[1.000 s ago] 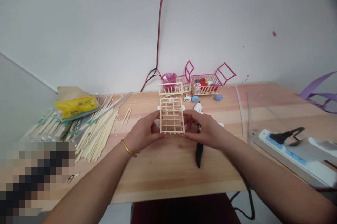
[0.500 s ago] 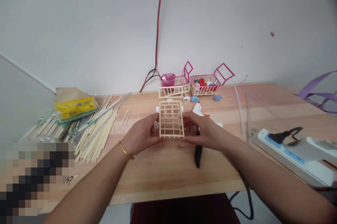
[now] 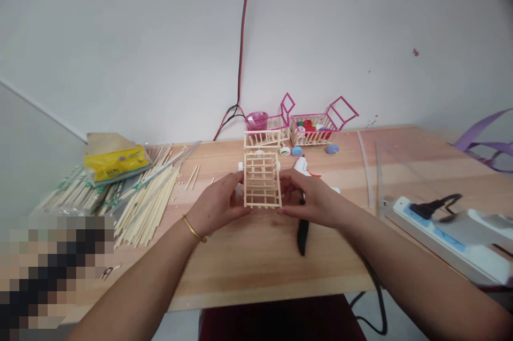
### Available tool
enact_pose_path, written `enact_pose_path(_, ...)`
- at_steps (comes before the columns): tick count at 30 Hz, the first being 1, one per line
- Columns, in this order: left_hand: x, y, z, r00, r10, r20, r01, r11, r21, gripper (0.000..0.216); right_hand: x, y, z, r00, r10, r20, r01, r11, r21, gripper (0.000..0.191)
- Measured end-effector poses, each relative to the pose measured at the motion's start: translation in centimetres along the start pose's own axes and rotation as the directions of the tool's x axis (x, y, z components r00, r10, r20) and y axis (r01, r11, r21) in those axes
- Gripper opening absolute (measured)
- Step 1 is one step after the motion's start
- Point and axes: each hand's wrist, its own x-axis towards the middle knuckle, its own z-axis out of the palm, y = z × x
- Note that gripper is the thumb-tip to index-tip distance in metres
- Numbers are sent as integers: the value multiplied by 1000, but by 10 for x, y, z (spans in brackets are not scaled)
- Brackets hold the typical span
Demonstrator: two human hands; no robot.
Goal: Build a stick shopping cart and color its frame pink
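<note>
Between my hands is a small cart of pale wooden sticks (image 3: 262, 180), a barred basket with a raised handle frame at its far end. White round wheels show at its sides. My left hand (image 3: 220, 196) grips its left side, and my right hand (image 3: 308, 196) grips the right side. Fingertips of both hands are partly hidden behind the bars. Just beyond and beneath my right hand lies a white glue gun (image 3: 300, 164) with an orange trigger; a black-handled tool (image 3: 303, 237) pokes out below that hand.
At the back stand a pink-trimmed stick cart (image 3: 315, 130) holding coloured pieces, another behind the held one, and a pink cup (image 3: 256, 121). Bottle caps (image 3: 296, 151) lie before them. Left are loose sticks (image 3: 148, 212) and a yellow packet (image 3: 116, 162); right, a power strip (image 3: 444, 239).
Almost nothing differs. The whole view has shifted very slightly, and the cart stays in both hands, perhaps tilted a trace.
</note>
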Motion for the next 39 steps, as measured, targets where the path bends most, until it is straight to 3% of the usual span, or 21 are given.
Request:
enact_pose_path(29,5,-6,8,997,-36,-73,31,998,-59,66,1,6,-1,998,18,-56,-20,999,-45,52)
enact_pose_path(39,5,-2,7,996,-87,-29,83,991,-100,64,1,7,1,998,13,-67,-18,997,-71,49)
